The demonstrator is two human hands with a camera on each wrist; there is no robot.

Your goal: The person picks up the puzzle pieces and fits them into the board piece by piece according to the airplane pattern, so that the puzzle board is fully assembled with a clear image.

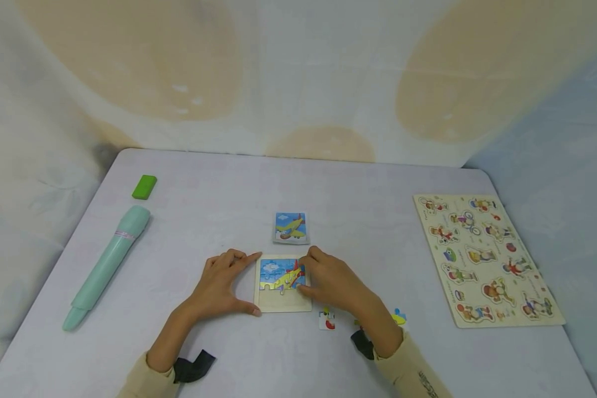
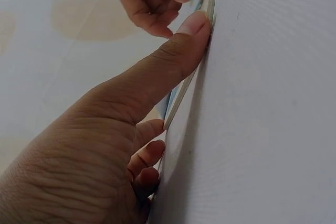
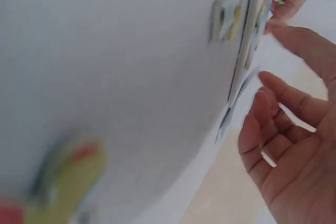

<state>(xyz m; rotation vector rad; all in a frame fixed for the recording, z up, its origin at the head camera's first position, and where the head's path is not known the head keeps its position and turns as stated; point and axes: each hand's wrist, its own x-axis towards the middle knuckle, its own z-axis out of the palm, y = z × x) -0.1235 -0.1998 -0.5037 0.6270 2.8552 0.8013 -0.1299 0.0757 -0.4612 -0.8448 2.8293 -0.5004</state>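
A square wooden puzzle tray [image 1: 283, 303] lies flat on the table, its upper part filled with joined pieces [image 1: 273, 271] of a yellow and red plane on blue. Along the tray's left edge, my left hand [image 1: 218, 287] is spread, index fingertip at the upper corner and thumb at the lower one. In the left wrist view the thumb [image 2: 157, 72] rests straight on the tray's edge. My right hand [image 1: 335, 281] touches the right side of the joined pieces with thumb and index finger apart. The right wrist view shows the other fingers of that hand [image 3: 299, 124] bent.
Behind the tray lies a small plane picture [image 1: 291, 227]. Loose pieces [image 1: 326, 320] are near my right forearm, one [image 1: 398, 317] beyond it. A large picture board [image 1: 487, 260] is at the right; a mint-green tube [image 1: 110, 265] and a green block [image 1: 144, 187] are at the left.
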